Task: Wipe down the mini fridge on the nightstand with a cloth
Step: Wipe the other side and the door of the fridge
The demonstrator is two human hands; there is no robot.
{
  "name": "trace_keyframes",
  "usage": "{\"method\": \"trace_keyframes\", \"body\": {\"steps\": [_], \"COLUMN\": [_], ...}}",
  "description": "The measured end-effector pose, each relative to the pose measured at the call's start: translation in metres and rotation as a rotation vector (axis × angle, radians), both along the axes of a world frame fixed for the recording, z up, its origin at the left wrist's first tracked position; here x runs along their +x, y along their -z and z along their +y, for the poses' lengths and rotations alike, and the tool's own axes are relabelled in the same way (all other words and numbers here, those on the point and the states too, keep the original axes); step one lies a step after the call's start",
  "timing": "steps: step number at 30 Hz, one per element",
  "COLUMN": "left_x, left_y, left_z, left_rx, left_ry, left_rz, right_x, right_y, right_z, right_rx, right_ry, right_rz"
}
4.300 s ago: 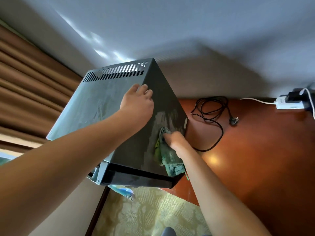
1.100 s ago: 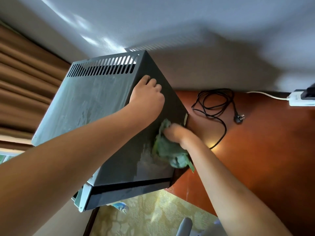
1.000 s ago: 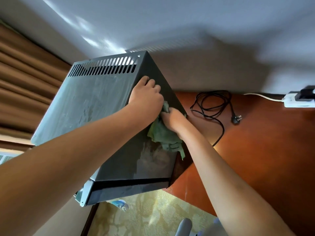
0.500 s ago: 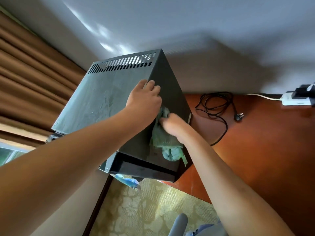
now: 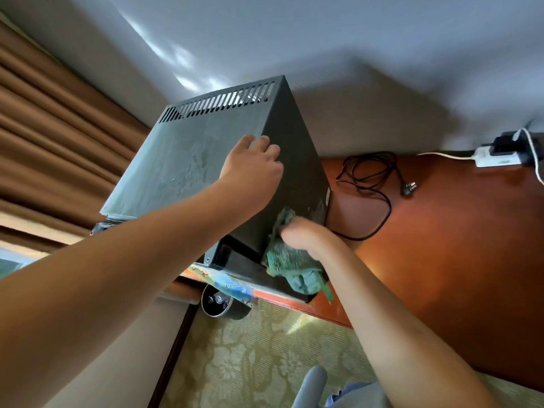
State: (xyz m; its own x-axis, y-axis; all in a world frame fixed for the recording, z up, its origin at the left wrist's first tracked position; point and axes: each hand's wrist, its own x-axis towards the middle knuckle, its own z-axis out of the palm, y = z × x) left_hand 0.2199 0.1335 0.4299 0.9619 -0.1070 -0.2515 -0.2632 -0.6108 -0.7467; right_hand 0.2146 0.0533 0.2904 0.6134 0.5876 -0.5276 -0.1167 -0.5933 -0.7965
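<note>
Nightstand [image 5: 441, 245] edge is close, so with my left hand [image 5: 250, 172] flat-fingered steadying the mini fridge [image 5: 188, 160] and right hand [image 5: 303, 234] bunched on the cloth [image 5: 290, 260], hard scrubbing could shove it off.

Brown pleated curtains [image 5: 53, 136] hang at the left beside a pale grey wall [image 5: 338, 45] streaked with patches of daylight. A glossy reddish-brown wooden top [image 5: 459, 237] meets that wall and shows a warm glare spot; a loose black cable [image 5: 371, 184] lies coiled on it, near a white power strip [image 5: 494, 160]. Below is yellow-green floral carpet [image 5: 265, 360].
</note>
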Motion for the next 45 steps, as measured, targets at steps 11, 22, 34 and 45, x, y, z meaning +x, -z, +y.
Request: {"method": "trace_keyframes", "body": {"steps": [11,22,34,45], "left_x": [-0.032,-0.045,-0.041,-0.044], "left_y": [0.0,0.004,-0.019,-0.018], "left_z": [0.017,0.014,0.016,0.011], "left_rx": [-0.012,-0.009,-0.133,-0.381], "left_ry": [0.052,0.132,0.108,0.008], "left_rz": [-0.025,-0.05,-0.131,-0.211], "right_x": [-0.031,-0.034,-0.065,-0.07], "right_y": [0.051,0.007,0.006,0.01], "right_z": [0.013,0.026,0.023,0.023], "right_rx": [-0.056,0.219,0.254,0.314], "right_ry": [0.186,0.459,0.468,0.577], "right_rz": [-0.024,-0.214,-0.01,-0.137]}}
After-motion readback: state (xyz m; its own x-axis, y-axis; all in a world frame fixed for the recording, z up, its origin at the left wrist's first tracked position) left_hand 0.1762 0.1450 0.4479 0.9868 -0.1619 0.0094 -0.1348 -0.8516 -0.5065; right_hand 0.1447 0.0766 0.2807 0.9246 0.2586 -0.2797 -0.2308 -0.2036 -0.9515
